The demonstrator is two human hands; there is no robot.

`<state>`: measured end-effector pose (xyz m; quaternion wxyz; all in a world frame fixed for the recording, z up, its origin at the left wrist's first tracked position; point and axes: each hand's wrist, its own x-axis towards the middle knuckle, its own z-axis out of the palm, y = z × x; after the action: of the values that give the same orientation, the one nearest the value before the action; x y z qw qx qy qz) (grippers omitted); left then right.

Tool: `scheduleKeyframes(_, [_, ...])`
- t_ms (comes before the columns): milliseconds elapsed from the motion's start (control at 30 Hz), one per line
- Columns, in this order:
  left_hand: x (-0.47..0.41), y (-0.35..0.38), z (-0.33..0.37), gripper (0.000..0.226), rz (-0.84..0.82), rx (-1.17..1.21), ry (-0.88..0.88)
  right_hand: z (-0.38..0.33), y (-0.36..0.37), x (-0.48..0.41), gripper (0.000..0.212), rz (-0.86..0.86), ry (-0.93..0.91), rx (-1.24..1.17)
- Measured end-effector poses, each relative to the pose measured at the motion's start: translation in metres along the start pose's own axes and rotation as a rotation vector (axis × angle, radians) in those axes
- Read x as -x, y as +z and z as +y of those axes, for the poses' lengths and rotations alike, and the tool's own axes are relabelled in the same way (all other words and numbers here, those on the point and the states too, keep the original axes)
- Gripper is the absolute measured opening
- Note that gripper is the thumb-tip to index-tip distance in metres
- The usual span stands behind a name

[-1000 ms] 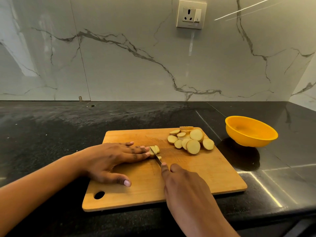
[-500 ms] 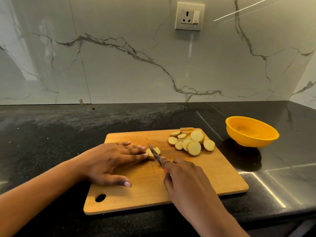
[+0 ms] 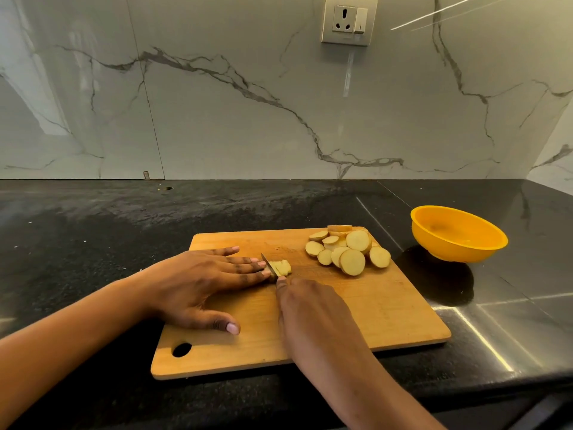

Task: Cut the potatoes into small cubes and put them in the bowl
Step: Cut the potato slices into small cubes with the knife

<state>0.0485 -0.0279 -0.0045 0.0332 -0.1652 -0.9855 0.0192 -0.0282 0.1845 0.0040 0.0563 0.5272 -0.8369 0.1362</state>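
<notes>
Nearest us, the right hand [image 3: 313,318] reaches in over the near edge of the board [image 3: 387,311]. We see only its back. It grips the knife [image 3: 269,265], whose handle is hidden under the palm, and the index finger lies stretched forward toward the blade. The short dark blade points away from us and a little to the left, its edge down in the potato piece [image 3: 282,267].

To the left, the left hand [image 3: 201,283] lies flat on the board with straight fingers. The fingertips press on the left end of the potato piece, just beside the blade, and the thumb is spread out toward us, resting on the wood. This hand clasps nothing.

The potato piece sits near the middle of the board and is already divided into a few narrow strips that stay packed together. Further back, at the far right corner of the board, the slices [image 3: 350,252] lie in a loose overlapping pile of pale rounds with thin brown skin at the edges.

The board rests on the black counter [image 3: 93,231], with its hanging hole at the near left corner. Right of the board and apart from it, the yellow bowl [image 3: 459,234] stands upright on the counter.

Behind everything rises the veined marble wall [image 3: 217,119], with a socket [image 3: 348,20] at the top.
</notes>
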Motion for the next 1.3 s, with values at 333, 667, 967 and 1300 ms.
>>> scheduleKeyframes(333, [0.0,0.001,-0.001,0.078,-0.026,-0.011,-0.018,0.021,-0.022,0.035,0.048,0.059,-0.024,-0.09])
scheduleKeyframes(667, [-0.005,0.004,-0.003,0.051,0.45,-0.111,-0.112,0.06,-0.023,0.011,0.051,0.075,-0.032,-0.049])
scheduleKeyframes(967, [-0.033,0.003,0.026,0.058,0.226,-0.163,-0.06,0.067,-0.018,0.016,0.051,0.114,-0.141,0.013])
scheduleKeyframes(1300, [-0.019,0.005,0.009,0.055,0.271,-0.163,-0.174,0.085,-0.023,0.033,0.047,0.133,-0.079,0.03])
